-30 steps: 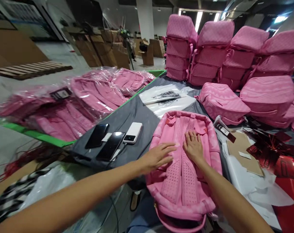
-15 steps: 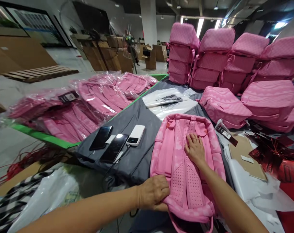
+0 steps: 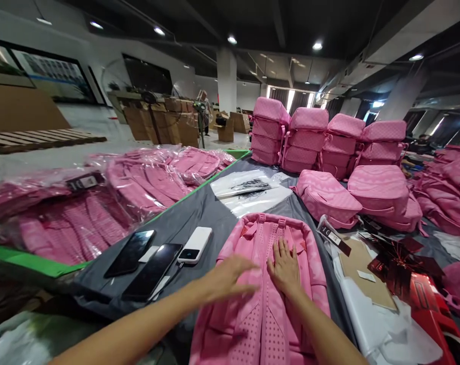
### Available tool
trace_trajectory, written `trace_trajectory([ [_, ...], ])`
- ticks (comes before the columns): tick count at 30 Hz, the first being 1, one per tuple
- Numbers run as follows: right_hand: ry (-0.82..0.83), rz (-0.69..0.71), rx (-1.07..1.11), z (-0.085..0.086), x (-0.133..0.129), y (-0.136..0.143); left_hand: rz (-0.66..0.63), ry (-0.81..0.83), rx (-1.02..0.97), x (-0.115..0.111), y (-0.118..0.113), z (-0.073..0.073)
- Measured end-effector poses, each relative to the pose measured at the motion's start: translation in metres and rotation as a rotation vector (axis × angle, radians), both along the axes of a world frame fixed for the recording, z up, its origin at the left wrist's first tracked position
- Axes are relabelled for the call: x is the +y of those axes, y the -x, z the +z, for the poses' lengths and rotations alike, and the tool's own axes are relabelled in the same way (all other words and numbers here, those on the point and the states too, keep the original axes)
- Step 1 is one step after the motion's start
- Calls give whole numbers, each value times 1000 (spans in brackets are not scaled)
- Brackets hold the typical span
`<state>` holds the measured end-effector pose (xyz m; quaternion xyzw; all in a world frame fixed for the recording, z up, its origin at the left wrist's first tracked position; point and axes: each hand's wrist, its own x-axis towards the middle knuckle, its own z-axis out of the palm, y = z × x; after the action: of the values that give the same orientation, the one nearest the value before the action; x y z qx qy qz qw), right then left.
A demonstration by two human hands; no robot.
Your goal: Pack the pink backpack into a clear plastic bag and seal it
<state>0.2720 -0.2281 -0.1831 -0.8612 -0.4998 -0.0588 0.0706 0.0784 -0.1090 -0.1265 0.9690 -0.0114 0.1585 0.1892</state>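
Observation:
A pink backpack (image 3: 260, 309) lies on the dark-covered table, its straps and perforated back panel facing up. My right hand (image 3: 284, 266) rests flat on the upper part of the straps, fingers spread. Over the backpack's left side is my left hand (image 3: 230, 279), slightly blurred, with its fingers apart and nothing in them. Whether the left hand touches the fabric I cannot tell. A hang tag (image 3: 334, 237) in clear plastic lies just right of the backpack.
Left of the backpack are two phones (image 3: 153, 271) and a white power bank (image 3: 195, 245). Plastic bags (image 3: 248, 192) lie beyond it. Pink backpacks (image 3: 306, 134) stand stacked behind; bagged ones (image 3: 146, 177) fill a green-edged area at left. Red tags (image 3: 400, 263) lie at right.
My left hand has let go of the backpack's lower left edge, opened and moved up over its side. My right hand stays on the straps. The camera view has tilted upward.

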Motion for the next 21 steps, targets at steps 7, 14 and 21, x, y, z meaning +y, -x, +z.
trace_trajectory([
  [7, -355, 0, 122, -28, -12, -35, 314, 55, 91, 4, -119, -44],
  [14, -431, 75, 167, 54, 53, -100, 278, 212, 123, 2, -116, -66],
  [21, 83, 242, 391, 48, 242, -127, 242, 331, 43, 2, -109, -62],
])
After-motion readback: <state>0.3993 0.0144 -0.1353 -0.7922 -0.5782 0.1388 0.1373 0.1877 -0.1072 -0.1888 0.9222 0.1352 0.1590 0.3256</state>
